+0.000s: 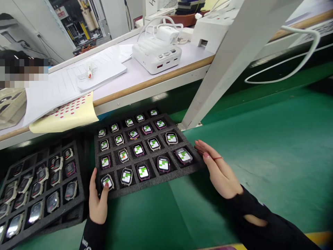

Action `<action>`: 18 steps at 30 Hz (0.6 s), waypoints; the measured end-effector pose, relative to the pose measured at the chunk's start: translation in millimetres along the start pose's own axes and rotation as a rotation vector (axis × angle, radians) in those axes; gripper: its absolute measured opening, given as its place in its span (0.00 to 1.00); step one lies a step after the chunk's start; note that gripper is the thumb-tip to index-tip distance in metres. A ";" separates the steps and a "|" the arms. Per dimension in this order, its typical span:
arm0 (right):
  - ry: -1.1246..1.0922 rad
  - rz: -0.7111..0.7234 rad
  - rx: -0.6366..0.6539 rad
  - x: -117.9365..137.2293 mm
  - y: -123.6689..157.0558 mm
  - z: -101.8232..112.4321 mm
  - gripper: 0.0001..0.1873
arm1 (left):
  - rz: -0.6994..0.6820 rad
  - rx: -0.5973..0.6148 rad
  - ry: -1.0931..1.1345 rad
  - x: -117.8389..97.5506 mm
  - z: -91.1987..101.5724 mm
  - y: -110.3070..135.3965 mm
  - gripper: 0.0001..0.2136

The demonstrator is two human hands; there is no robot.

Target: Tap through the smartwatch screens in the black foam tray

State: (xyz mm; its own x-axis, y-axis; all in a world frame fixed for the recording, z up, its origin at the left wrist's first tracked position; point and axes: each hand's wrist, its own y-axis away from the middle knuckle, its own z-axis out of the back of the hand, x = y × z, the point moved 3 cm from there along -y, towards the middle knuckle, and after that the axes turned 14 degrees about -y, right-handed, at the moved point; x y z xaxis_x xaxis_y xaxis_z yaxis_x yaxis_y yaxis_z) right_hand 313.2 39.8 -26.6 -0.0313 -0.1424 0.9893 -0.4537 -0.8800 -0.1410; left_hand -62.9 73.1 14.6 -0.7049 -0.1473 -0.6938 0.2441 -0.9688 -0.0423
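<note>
A black foam tray [161,177] lies on the green belt and holds several small watches with lit green-and-white screens. My left hand [98,201] grips its near left corner, thumb on top beside a watch [107,181], fingers round the edge. My right hand [218,170] lies flat and open against the tray's right edge, fingers stretched out, next to the watch [183,155] at that corner. Both wrists wear black sleeves.
A second foam tray [39,187] with several dark-screened watches lies to the left. Behind runs a white shelf [156,78] with papers, a yellow sticker sheet [70,114] and a white charger hub [157,53]. A slanted white post [223,66] stands right of the tray.
</note>
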 end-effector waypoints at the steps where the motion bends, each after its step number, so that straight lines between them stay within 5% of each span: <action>1: -0.032 -0.022 0.001 -1.7 -0.1 -1.0 0.29 | -0.003 0.000 0.000 0.4 0.0 0.3 0.28; 9: -0.143 -0.144 -0.090 -16.5 -14.6 -4.1 0.22 | -0.076 0.060 0.063 4.6 -1.8 9.5 0.29; 18: -0.102 -0.108 -0.231 -26.7 -14.3 -8.1 0.18 | -0.073 0.170 0.198 9.3 0.6 21.2 0.28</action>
State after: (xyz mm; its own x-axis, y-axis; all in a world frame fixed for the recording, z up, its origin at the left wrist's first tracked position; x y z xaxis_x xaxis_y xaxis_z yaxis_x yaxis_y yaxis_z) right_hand 313.3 59.8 -50.7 0.1133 -0.1084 0.9876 -0.6410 -0.7675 -0.0108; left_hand -64.7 51.1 7.6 -0.5688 -0.0503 -0.8209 0.0700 -0.9975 0.0126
